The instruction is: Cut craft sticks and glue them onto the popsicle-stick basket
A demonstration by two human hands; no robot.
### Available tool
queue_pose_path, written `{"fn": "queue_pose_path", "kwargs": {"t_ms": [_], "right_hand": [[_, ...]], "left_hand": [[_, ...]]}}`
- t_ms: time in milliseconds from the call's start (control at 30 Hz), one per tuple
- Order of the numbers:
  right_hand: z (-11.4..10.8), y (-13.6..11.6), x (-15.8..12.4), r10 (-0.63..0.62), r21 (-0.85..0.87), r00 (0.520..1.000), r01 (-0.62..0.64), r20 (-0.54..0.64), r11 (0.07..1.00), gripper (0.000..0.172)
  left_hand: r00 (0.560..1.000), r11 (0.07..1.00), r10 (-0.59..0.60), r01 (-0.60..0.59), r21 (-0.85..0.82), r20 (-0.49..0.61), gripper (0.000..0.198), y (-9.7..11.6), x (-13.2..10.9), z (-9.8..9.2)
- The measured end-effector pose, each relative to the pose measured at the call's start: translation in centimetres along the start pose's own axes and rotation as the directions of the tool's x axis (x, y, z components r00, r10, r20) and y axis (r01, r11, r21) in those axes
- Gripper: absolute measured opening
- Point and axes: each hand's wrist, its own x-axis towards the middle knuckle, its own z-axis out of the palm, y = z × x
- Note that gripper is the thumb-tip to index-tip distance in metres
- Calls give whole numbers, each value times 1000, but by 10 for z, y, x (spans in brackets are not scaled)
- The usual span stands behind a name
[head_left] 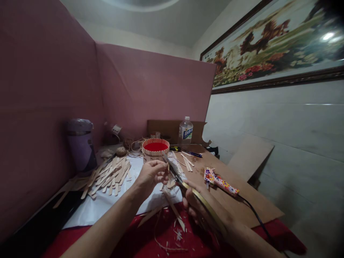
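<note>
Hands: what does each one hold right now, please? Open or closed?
Left hand: closed, fingertips pinching a wooden stick at the blades.
Right hand: closed around the gold handles of the scissors.

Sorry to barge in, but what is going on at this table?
The person's left hand pinches a craft stick at the blades of the scissors, which the right hand holds by their gold handles. A pile of sticks lies on white paper to the left, a stick-clad container with a red top stands behind, and a patterned glue gun lies on the board to the right.
</note>
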Motion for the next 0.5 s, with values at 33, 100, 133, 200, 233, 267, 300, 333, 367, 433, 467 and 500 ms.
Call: {"fn": "queue_pose_path", "kwargs": {"t_ms": [33, 100, 133, 200, 233, 267, 300, 333, 367, 433, 467, 500], "right_hand": [[0, -1, 0, -30, 8, 999, 30, 13, 1000, 55], [-1, -4, -1, -73, -30, 997, 73, 31, 997, 58], [-2, -5, -1, -81, -50, 996, 82, 39, 995, 59], [-3, -5, 0, -86, -89, 995, 90, 42, 992, 61], [-3, -5, 0, -87, -104, 995, 90, 41, 990, 62], [-4, -4, 1, -90, -115, 995, 94, 37, 989, 63], [-4, -3, 2, -94, -125, 995, 97, 34, 987, 62], [-4, -1, 3, -91, -134, 995, 95, 36, 986, 61], [-4, 1, 4, -87, -139, 996, 91, 37, 986, 58], [-3, 3, 5, -77, -142, 997, 81, 30, 987, 53], [-3, 3, 6, -73, -141, 997, 76, 29, 987, 51], [-3, 3, 6, -71, -135, 997, 73, 20, 988, 50]], "left_hand": [[1000, 1000, 2, -2, -1, 0, 21, 0, 0, 0], [1000, 1000, 9, -9, -4, 0, 21, 0, 0, 1], [1000, 1000, 13, -13, -5, -3, 21, -1, 0, 1], [1000, 1000, 20, -21, -9, -13, 22, -1, 0, 2], [999, 1000, 25, -26, -10, -19, 23, -1, 0, 2], [999, 999, 31, -31, -10, -25, 24, -1, 0, 3], [999, 999, 37, -37, -8, -31, 24, -1, 0, 3], [998, 999, 43, -43, -4, -36, 25, -1, 0, 3], [998, 999, 47, -46, 3, -38, 25, 0, -1, 3], [998, 999, 49, -49, 12, -25, 24, 1, -2, 4], [999, 999, 50, -50, 11, -10, 24, 1, -2, 4], [999, 999, 51, -51, 8, 9, 24, 2, -3, 4]]}}
